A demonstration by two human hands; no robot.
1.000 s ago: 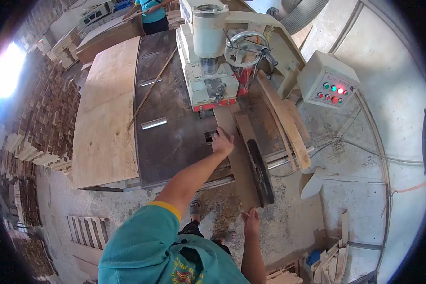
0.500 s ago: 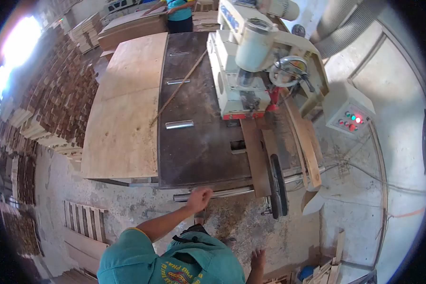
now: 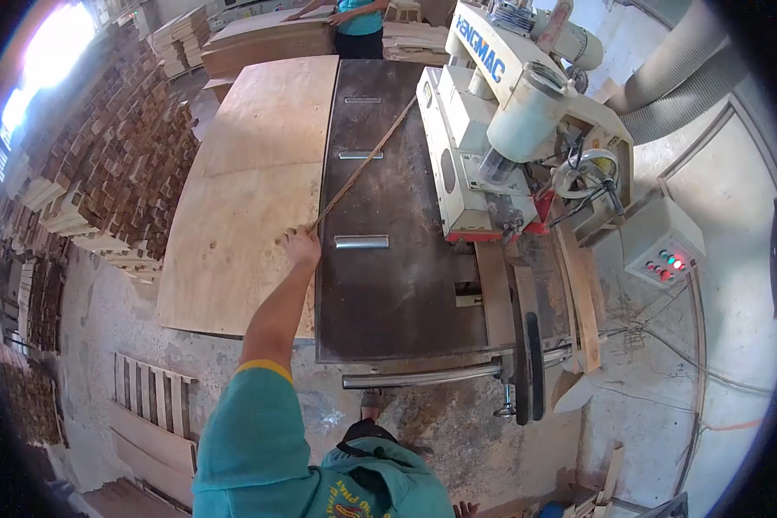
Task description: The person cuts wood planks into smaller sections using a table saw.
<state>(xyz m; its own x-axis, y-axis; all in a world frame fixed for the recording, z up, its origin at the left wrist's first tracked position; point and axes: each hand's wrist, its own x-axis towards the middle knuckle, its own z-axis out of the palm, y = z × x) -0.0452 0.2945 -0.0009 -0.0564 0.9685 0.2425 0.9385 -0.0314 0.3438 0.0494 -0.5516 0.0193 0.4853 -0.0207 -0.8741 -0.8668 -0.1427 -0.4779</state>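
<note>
My left hand (image 3: pixel 301 247) reaches out over the right edge of the plywood sheet (image 3: pixel 250 181), at the near end of a thin wooden strip (image 3: pixel 367 164). Its fingers are partly spread, and whether they touch or grip the strip is unclear. The strip slants across the dark machine table (image 3: pixel 388 285). Low in the view, my right hand (image 3: pixel 465 509) is cut off by the bottom edge beside my body, with fingertips apart and nothing seen in them.
A white machine (image 3: pixel 492 129) with a handwheel stands on the right, near a control box (image 3: pixel 662 242) with lit buttons. Stacked wood pieces (image 3: pixel 121 164) fill the left. Another person (image 3: pixel 359 34) stands beyond the table. A metal rail (image 3: pixel 423 376) runs along the front.
My left hand has moved forward and left, from the table's front edge to the strip's near end. My right hand has dropped lower in view. The view has shifted.
</note>
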